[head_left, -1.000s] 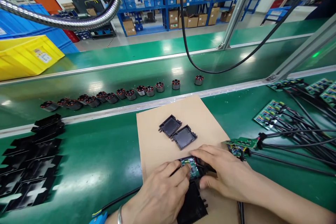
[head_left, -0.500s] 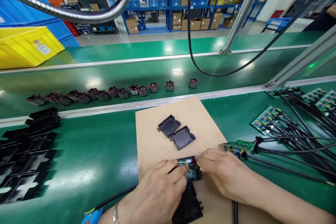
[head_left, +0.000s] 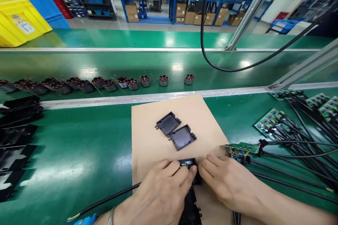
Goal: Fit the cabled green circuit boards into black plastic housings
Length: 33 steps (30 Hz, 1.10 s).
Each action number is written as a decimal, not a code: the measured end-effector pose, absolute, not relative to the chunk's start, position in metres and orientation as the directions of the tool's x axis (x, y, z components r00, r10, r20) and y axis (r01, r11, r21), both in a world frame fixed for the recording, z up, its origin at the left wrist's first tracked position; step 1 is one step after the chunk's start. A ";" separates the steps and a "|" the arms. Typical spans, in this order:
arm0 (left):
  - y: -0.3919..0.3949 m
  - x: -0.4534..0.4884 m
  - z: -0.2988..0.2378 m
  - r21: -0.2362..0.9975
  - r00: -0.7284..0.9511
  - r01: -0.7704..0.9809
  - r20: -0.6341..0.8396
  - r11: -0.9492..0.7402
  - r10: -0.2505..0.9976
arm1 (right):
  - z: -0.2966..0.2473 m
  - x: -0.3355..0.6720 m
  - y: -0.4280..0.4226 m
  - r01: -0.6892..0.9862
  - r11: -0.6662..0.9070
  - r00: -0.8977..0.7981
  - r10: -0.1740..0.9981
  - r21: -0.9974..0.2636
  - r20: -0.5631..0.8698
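Note:
A small black plastic case with a green circuit board in it lies on the cardboard sheet. My left hand grips it from the left, thumb pressed on the board's right side. Curled at the case's right edge, my right hand holds that side; its fingertips are partly hidden. Another black case lies just below, half covered by my left hand. Farther up the sheet lie two open black case halves. A black cable runs out left from under my left hand.
Circuit boards with black cables lie at the right, one board close to my right hand. Black plastic parts are stacked at the left. Several copper-wound motor stators line up behind the metal rail. A black cable hangs overhead.
The view has shifted slightly. My left thumb has moved right and up across the board, covering more of it. My right hand stays by the case's right edge.

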<state>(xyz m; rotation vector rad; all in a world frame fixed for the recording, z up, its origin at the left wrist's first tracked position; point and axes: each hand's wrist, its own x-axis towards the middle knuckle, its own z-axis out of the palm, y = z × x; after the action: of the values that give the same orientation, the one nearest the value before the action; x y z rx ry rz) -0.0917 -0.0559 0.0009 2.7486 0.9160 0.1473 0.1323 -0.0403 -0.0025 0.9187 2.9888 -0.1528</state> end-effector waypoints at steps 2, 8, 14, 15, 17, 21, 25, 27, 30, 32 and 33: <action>-0.055 -0.086 0.001 0.206 0.803 0.576 0.042 -0.791 0.595 | -0.006 0.129 -0.044 0.540 0.841 -0.841 0.541 0.019 -0.021; -0.054 -0.088 0.006 0.230 0.798 0.586 0.003 -0.777 0.603 | -0.016 0.132 -0.047 0.597 0.802 -0.798 0.593 0.006 0.108; -0.062 -0.107 -0.004 0.204 0.776 0.559 0.215 -0.804 0.594 | -0.014 0.139 -0.044 0.686 0.674 -0.642 0.738 -0.274 0.208; -0.064 -0.107 -0.008 0.171 0.777 0.543 0.270 -0.822 0.569 | -0.014 0.138 -0.045 0.683 0.668 -0.638 0.742 -0.296 0.204; -0.068 -0.101 -0.015 0.115 0.786 0.518 0.326 -0.847 0.525 | -0.014 0.137 -0.046 0.671 0.664 -0.639 0.744 -0.330 0.195; -0.071 -0.087 -0.018 0.131 0.757 0.581 0.275 -0.803 0.593 | -0.019 0.136 -0.046 0.658 0.667 -0.648 0.738 -0.349 0.190; -0.069 -0.084 -0.011 0.216 0.717 0.597 0.288 -0.772 0.635 | -0.024 0.136 -0.046 0.658 0.681 -0.650 0.729 -0.320 0.215; -0.068 -0.085 -0.010 0.234 0.717 0.599 0.271 -0.766 0.643 | -0.025 0.135 -0.046 0.668 0.681 -0.647 0.731 -0.300 0.216; -0.068 -0.084 -0.013 0.208 0.717 0.618 0.245 -0.758 0.652 | -0.026 0.135 -0.049 0.682 0.686 -0.652 0.727 -0.254 0.213; -0.068 -0.082 -0.015 0.138 0.718 0.633 0.263 -0.762 0.645 | -0.026 0.136 -0.051 0.684 0.696 -0.664 0.718 -0.216 0.208; -0.067 -0.080 -0.017 0.101 0.721 0.637 0.273 -0.764 0.637 | -0.027 0.136 -0.052 0.687 0.698 -0.668 0.716 -0.202 0.204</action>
<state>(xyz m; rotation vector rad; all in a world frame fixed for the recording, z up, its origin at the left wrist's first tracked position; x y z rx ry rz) -0.0802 -0.0674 -0.0167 2.9139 1.0785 0.4626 0.1359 -0.0517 -0.0266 1.3246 3.1384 -0.1858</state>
